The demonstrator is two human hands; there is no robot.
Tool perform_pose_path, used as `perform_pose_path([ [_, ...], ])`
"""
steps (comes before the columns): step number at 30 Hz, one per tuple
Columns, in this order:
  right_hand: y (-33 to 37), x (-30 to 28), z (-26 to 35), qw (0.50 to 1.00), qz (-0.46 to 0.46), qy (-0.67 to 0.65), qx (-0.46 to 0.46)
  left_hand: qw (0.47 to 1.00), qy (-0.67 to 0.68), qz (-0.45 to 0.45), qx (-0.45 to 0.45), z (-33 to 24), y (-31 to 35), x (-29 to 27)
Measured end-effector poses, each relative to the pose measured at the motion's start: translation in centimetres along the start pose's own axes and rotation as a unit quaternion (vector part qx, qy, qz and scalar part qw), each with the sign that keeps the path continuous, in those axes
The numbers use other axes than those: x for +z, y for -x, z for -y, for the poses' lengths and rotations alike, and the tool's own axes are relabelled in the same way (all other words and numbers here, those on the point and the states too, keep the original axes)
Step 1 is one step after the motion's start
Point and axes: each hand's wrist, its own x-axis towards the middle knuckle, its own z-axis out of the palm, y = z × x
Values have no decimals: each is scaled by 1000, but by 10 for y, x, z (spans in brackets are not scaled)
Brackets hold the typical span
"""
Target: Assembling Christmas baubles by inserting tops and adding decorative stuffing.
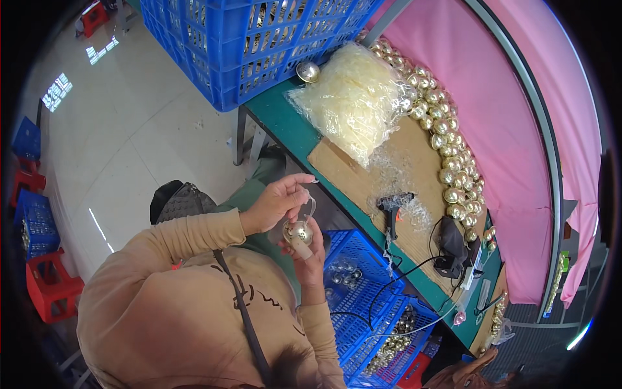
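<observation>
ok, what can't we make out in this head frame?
All in the head view:
- Far side of the shiny silvery ball: hidden by the ball itself and the right hand.
- Whether the left hand holds the translucent curved strip: too small.
- Top of the blue slatted plastic crate: cut off by the upper edge.
- Exact contents of the crumpled clear plastic bag: blurred by folds and glare.

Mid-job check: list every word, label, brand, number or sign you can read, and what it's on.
Nothing reads clearly enough to quote.
Sweater: dark script-like strokes, folded and slanted, unreadable.
Held ball: dark specks, no lettering I can make out.
Glue gun: any marking too small to read.
Plastic bag, large blue crate: no lettering I can make out.
</observation>
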Motion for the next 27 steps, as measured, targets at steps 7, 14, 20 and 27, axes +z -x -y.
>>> perform_pose_path([
  [7,2,9,1,1000,-22,2,-10,990,116,-50,-62,6,4,2],
  [14,-5,12,6,994,-71,-44,73,995,93,-31,-21,13,8,2],
  [20,-11,27,14,982,-143,67,101,998,54,-27,-11,13,11,3],
  [27,-6,28,10,983,-165,44,72,994,93,-64,2,21,11,0],
])
